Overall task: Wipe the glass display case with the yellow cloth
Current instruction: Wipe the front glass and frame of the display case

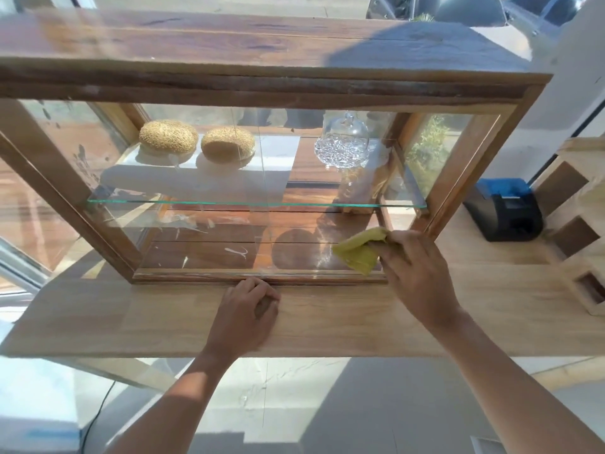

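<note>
A wooden-framed glass display case [262, 90] stands on a light wooden counter [327, 319]. Its front pane [209, 237] carries white streaks and smudges. My right hand [415, 267] presses a bunched yellow cloth [358, 252] against the lower right corner of that pane. My left hand [248, 309] rests on the counter with its fingers curled, knuckles touching the case's bottom frame near the middle, holding nothing that I can see.
Inside, on a glass shelf [255, 204], sit two round seeded loaves [168, 136] [227, 144] and a cut-glass lidded dish [343, 142]. A black and blue receipt printer [504, 211] stands right of the case. Pale wooden blocks [582, 244] are stacked at the far right.
</note>
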